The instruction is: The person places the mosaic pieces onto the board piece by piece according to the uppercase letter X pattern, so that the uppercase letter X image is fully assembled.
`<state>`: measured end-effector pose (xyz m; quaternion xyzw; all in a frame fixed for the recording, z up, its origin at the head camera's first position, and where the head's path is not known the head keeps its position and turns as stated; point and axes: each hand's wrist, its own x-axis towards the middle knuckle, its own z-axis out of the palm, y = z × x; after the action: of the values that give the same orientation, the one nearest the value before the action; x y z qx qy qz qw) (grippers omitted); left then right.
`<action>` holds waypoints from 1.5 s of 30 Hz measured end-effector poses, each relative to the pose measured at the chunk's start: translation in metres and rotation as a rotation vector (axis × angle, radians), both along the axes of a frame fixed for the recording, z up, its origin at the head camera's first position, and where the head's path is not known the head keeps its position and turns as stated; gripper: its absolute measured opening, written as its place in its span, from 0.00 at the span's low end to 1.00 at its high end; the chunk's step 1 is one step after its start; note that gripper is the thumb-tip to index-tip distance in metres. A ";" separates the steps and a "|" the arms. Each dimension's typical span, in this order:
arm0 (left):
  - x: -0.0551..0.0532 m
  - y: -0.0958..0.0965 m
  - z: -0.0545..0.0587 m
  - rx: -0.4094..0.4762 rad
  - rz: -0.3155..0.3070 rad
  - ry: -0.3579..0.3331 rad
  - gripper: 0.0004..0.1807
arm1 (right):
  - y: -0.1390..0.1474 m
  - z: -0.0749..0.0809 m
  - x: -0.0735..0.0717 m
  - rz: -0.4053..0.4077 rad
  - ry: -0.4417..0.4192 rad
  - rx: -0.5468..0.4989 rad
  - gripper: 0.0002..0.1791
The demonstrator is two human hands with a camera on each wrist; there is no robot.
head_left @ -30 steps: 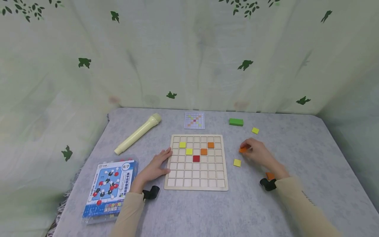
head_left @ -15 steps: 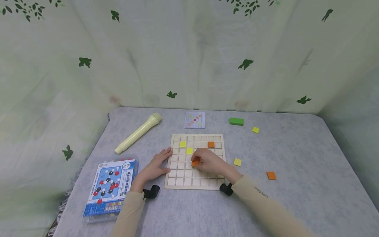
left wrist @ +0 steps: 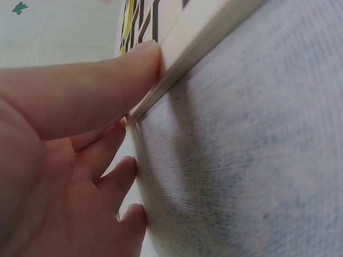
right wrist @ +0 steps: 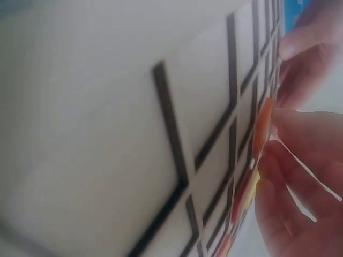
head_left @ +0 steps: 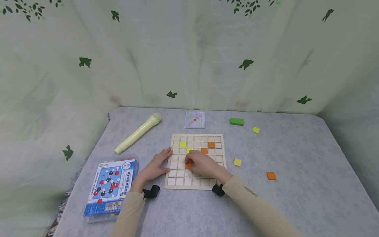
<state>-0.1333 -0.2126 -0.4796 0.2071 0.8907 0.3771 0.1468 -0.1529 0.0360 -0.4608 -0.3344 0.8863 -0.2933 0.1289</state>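
My left hand (head_left: 155, 167) rests with extended fingers against the left edge of a wooden grid board (head_left: 174, 189). In the left wrist view its thumb touches the board's rim (left wrist: 185, 51). With the fingertips of my right hand (head_left: 204, 164) I pinch an orange square tile (head_left: 188, 165) at the board, left of its middle; the tile also shows in the right wrist view (right wrist: 262, 126). Yellow tiles (head_left: 183, 144) and orange tiles (head_left: 211, 144) sit in upper cells. The red tile is hidden by my right hand in the head view.
Right of the board lie two yellow tiles (head_left: 237, 162), one orange tile (head_left: 271, 175) and a green block (head_left: 237, 121). A small pattern card (head_left: 194, 120) is behind the board. A pale yellow microphone-shaped tube (head_left: 137, 133) and a boxed molecule model kit (head_left: 109, 189) lie left.
My right hand has carried the orange tile from the table at the right leftward onto the board, shifting slightly further left in the last half second. My left hand has stayed put.
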 end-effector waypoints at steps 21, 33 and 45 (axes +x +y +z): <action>0.003 -0.002 0.000 0.004 -0.006 0.023 0.37 | 0.151 -0.009 0.006 -0.278 0.001 0.073 0.13; 0.003 0.000 0.003 0.016 -0.002 0.018 0.37 | 0.102 -0.006 0.008 -0.148 -0.003 -0.084 0.13; 0.001 0.001 0.002 0.009 0.010 -0.015 0.38 | 0.046 -0.005 0.009 -0.089 0.037 0.030 0.12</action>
<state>-0.1323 -0.2112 -0.4778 0.2003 0.8889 0.3835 0.1507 -0.1440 0.0822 -0.4655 -0.2982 0.9068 -0.2792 0.1043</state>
